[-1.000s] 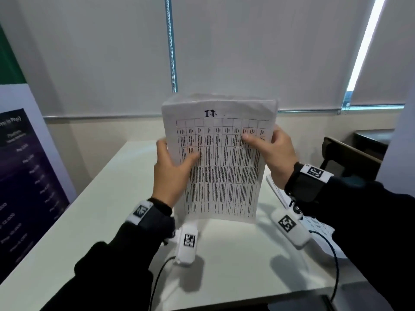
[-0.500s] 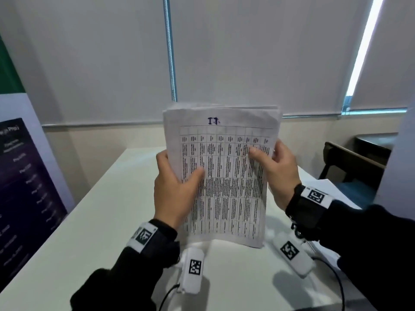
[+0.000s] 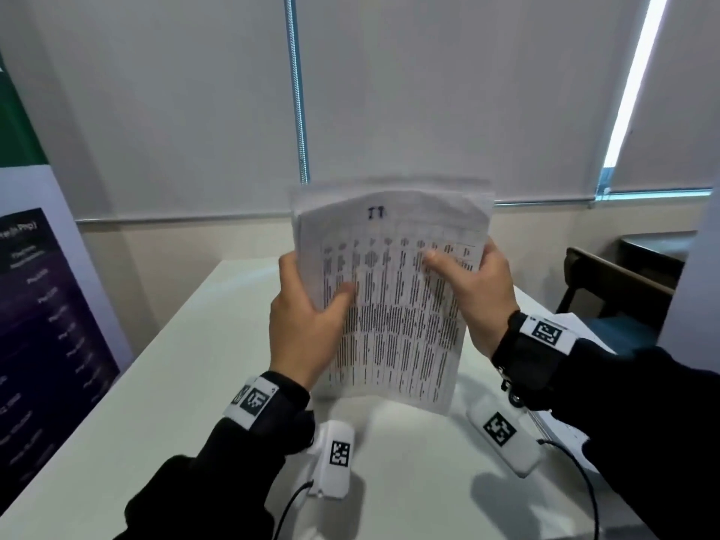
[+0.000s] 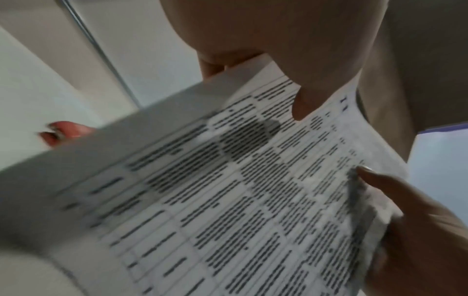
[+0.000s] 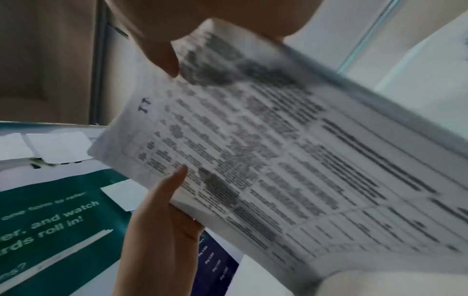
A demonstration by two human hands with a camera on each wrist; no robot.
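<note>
A thick stack of printed sheets (image 3: 393, 305), covered with a table of text and marked "11" at the top, stands upright above the white table (image 3: 175, 383). My left hand (image 3: 304, 329) grips its left edge, thumb on the front page. My right hand (image 3: 481, 298) grips the right edge, thumb pressed on the front near the top. The front sheets bow at the top, lower than those behind. The left wrist view shows the stack (image 4: 228, 200) edge-on. In the right wrist view the stack (image 5: 278, 160) is blurred, and the left hand (image 5: 162, 220) holds its far edge.
Loose sheets (image 3: 565, 426) lie on the table at the right. A dark printed banner (image 3: 39, 325) stands at the left, and a chair (image 3: 615, 290) at the right. Closed blinds (image 3: 428, 91) cover the window behind. White tagged units (image 3: 337, 457) hang under both wrists with cables.
Both hands keep their grip. The front sheets now curve down at the top below the sheets behind, and the stack is motion-blurred. The head view has tilted slightly upward.
</note>
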